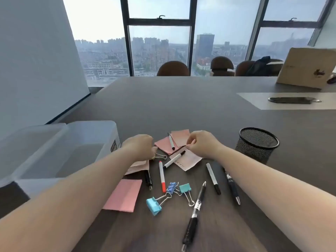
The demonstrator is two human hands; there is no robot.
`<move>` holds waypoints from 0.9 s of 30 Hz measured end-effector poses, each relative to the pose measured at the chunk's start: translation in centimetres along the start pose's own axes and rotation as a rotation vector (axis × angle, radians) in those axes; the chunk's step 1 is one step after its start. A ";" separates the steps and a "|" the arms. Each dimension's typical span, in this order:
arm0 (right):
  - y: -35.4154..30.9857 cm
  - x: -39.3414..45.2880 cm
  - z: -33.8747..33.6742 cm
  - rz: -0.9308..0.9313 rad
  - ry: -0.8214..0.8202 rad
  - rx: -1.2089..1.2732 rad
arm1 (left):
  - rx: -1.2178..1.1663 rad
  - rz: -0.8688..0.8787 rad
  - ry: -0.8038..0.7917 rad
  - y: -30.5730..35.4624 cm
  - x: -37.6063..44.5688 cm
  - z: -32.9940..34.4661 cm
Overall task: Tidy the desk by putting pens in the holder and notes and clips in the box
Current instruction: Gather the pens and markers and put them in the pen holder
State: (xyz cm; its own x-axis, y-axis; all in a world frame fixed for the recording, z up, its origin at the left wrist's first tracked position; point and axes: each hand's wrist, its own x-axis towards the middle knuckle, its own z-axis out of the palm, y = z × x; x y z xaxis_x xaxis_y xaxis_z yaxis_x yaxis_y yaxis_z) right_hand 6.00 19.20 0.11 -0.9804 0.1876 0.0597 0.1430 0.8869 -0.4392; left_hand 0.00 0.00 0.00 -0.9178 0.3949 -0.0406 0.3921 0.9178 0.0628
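Both hands working the pink-note pile, desk centre.
Left hand (141,145) closed on a binder clip (160,156); right hand (201,143) pinches a sticky note (181,137), likely bound for the clear box (94,135). Mesh holder (258,142) stands empty.

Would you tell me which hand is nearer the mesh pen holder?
Right. The right hand is just left of the mesh pen holder; the left hand is farther left, beyond the pink notes.

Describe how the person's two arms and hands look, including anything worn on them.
Both forearms are bare all the way to the bottom edge of the picture; no sleeves show. The left hand and right hand wear no gloves, and no watch, bracelet or ring is visible on the wrists or fingers. No markings or bandages can be seen either.
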 end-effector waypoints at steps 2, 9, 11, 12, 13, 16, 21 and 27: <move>0.3 -1.3 -0.4 0.046 0.016 -0.036 | 0.030 -0.020 0.000 -0.1 -1.3 -0.1; 0.9 -5.7 -2.6 0.174 -0.103 -0.275 | -0.155 -0.128 -0.078 0.6 -5.1 -0.5; 0.7 -6.8 -2.9 0.194 -0.147 -0.377 | -0.248 -0.138 -0.107 0.8 -6.1 -0.3; 0.6 -7.3 -2.9 0.204 -0.160 -0.413 | -0.265 -0.147 -0.123 0.8 -6.7 -0.3; 0.5 -7.7 -2.9 0.218 -0.167 -0.437 | -0.271 -0.153 -0.131 0.8 -7.1 -0.2; 0.6 -8.5 -2.9 0.256 -0.169 -0.478 | -0.176 -0.163 -0.131 1.0 -7.9 0.0; 0.8 -8.9 -2.1 0.310 -0.159 -0.403 | -0.156 -0.180 -0.103 0.9 -7.9 0.3; 0.5 -8.4 -1.7 0.310 -0.090 -0.301 | -0.257 -0.225 -0.118 0.4 -7.4 0.5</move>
State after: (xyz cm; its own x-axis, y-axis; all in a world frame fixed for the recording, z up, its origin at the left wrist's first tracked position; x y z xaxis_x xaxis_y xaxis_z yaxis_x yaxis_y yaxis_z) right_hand 14.56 18.81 0.94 -0.8908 0.4388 -0.1179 0.4525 0.8803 -0.1424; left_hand 6.96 -2.48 -0.17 -0.9599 0.2005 -0.1961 0.1393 0.9477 0.2872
